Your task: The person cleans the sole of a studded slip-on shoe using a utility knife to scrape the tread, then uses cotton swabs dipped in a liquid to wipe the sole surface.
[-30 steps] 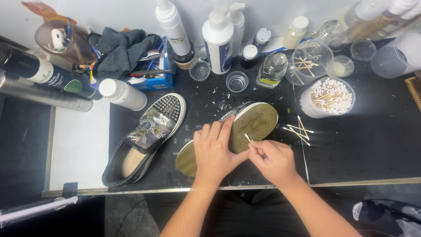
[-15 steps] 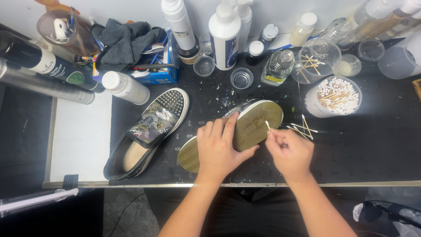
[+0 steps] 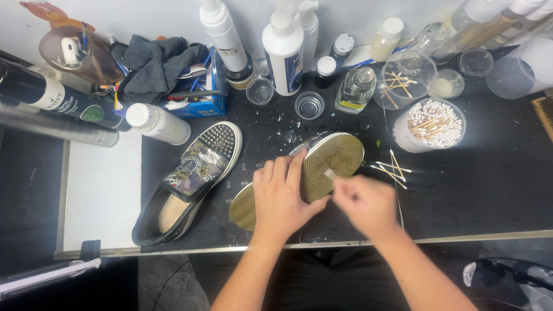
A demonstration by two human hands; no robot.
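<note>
A slip-on shoe (image 3: pixel 331 158) lies sole-up on the black mat (image 3: pixel 478 190), its olive ridged sole facing me. My left hand (image 3: pixel 282 198) presses flat across the middle of that sole and holds the shoe down. My right hand (image 3: pixel 366 204), blurred, pinches a cotton swab (image 3: pixel 330 173) whose tip touches the sole just right of my left fingers. The matching shoe (image 3: pixel 190 178), patterned and studded at the toe, stands upright to the left.
A round tub of cotton swabs (image 3: pixel 435 124) stands at the right, with used swabs (image 3: pixel 391 168) loose on the mat beside the sole. Bottles, small cups and glass jars crowd the back edge. A blue box with a grey cloth (image 3: pixel 155 63) sits back left.
My right hand has worked the swab back and forth over the sole, out toward the toe half a second ago, now nearer my left fingers. My left hand and the shoe stay put.
</note>
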